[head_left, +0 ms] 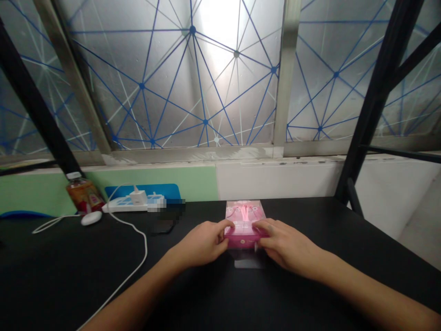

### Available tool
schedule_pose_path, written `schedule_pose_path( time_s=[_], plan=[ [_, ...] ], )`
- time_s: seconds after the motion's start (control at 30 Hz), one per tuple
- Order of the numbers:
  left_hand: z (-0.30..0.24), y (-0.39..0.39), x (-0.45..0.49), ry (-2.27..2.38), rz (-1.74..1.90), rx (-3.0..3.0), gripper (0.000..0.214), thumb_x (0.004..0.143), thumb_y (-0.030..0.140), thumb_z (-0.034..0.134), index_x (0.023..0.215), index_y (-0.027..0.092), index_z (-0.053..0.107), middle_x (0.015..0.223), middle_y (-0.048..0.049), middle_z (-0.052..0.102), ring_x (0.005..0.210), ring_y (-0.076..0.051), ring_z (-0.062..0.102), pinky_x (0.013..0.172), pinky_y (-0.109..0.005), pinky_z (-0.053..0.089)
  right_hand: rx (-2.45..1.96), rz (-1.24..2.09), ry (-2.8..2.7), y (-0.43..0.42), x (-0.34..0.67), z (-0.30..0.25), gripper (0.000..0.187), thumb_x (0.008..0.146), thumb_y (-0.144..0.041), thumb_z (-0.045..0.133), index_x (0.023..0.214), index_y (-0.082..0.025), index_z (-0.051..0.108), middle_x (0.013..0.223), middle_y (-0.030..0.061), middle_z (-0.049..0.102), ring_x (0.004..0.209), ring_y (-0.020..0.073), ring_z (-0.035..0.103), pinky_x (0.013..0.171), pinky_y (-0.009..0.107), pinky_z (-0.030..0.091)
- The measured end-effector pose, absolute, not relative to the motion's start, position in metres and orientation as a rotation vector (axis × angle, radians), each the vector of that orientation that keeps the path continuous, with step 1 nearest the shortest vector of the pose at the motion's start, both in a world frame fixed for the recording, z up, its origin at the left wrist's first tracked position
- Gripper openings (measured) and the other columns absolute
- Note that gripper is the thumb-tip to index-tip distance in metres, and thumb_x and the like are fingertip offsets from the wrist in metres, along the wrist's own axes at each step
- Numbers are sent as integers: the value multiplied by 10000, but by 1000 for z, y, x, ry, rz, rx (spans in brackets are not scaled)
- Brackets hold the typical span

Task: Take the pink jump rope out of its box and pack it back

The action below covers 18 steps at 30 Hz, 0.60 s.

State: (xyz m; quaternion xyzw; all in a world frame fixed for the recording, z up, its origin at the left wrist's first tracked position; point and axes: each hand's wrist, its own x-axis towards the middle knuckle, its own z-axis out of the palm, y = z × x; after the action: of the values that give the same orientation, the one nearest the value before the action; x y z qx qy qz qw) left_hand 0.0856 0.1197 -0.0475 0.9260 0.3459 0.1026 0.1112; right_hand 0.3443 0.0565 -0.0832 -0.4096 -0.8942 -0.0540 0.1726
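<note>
A pink box (243, 240) with a clear, shiny top lies on the black table, one end facing me. Through the top shows something pale pink that I cannot make out. My left hand (206, 241) grips the box's near left corner, fingers on top and thumb at the side. At the near right corner my right hand (284, 241) holds it the same way, fingers curled on the top and side. A clear plastic flap (250, 264) sticks out from the box's near end toward me, low over the table.
On the left stand a drink bottle (83, 193) and a white power strip (120, 203) with a plugged-in charger (138, 197). A white mouse (91, 218) and a white cable (145, 243) lie nearby. Black frame posts (365, 110) rise at both sides before the window.
</note>
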Motion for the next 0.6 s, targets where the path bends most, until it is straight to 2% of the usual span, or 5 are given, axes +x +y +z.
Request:
schedule_pose_path(
  time_s=[0.07, 0.17, 0.3, 0.43, 0.6],
  plan=[
    [-48, 120, 86, 1020, 308, 2719, 318, 859, 204, 504, 1168, 232, 574, 744, -1, 675, 661, -169, 626, 581, -222, 382, -1175, -106, -2555, 55, 344, -82, 163, 889, -237, 582, 1025, -208, 667, 1387, 122, 491, 1278, 309, 450, 1061, 495, 383],
    [-49, 120, 86, 1012, 315, 2720, 321, 866, 206, 500, 1178, 228, 572, 749, -3, 675, 664, -169, 625, 585, -222, 384, -1173, -72, -2562, 55, 345, -82, 370, 830, -356, 682, 1165, -207, 631, 1429, 144, 457, 1317, 327, 419, 1096, 503, 349],
    [-50, 120, 87, 1010, 313, 2716, 322, 869, 209, 497, 1182, 226, 573, 759, -7, 679, 675, -171, 629, 599, -224, 391, -1163, -123, -2564, 58, 347, -85, 254, 865, -228, 616, 1115, -195, 642, 1405, 133, 482, 1308, 296, 432, 1089, 471, 370],
    [-50, 120, 88, 1013, 309, 2721, 319, 873, 215, 494, 1182, 226, 573, 757, -9, 679, 672, -175, 632, 594, -228, 390, -1150, -66, -2584, 57, 349, -84, 330, 823, -339, 689, 1114, -192, 639, 1422, 142, 461, 1325, 312, 406, 1070, 460, 399],
    [-50, 120, 88, 1010, 319, 2715, 324, 871, 218, 490, 1185, 224, 572, 752, -10, 683, 674, -181, 633, 595, -236, 394, -1164, -41, -2575, 55, 349, -81, 340, 823, -321, 687, 1132, -189, 638, 1432, 152, 460, 1336, 323, 396, 1081, 496, 374]
  ],
)
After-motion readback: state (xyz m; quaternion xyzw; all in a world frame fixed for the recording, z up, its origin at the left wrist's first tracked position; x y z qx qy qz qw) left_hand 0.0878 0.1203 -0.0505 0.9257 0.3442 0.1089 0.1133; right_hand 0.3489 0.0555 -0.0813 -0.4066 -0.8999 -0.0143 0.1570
